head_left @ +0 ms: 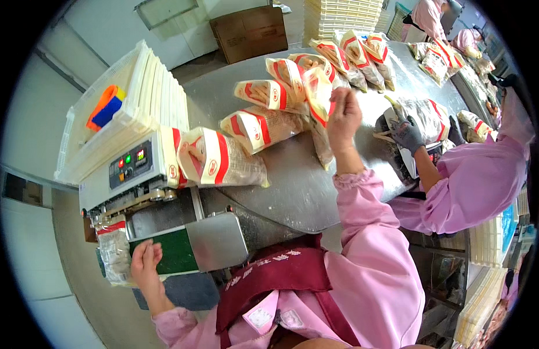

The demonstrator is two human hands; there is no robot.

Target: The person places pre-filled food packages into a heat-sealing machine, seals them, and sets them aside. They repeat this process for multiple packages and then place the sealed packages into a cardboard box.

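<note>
My left hand (146, 262), its fingers loosely bent and apart with nothing visible in them, is over the green conveyor belt (169, 250), just right of a plastic bag (113, 250) at the belt's left end. Above the belt is a sealing machine (121, 171) with a small display. My right hand (345, 119) is raised, fingers closed, at the top of an upright cream-and-red bag (317, 119); whether it grips the bag is unclear. Another filled bag (220, 157) stands beside the machine, and several more (263, 128) lie behind it on the steel table.
Stacked white trays (141, 93) with an orange-and-blue item (106, 107) stand at back left. At right, a co-worker's gloved hand (408, 132) holds a bag (426, 116) over a small device. Other workers (429, 17) are at back right. A cardboard sheet (249, 35) leans behind the table.
</note>
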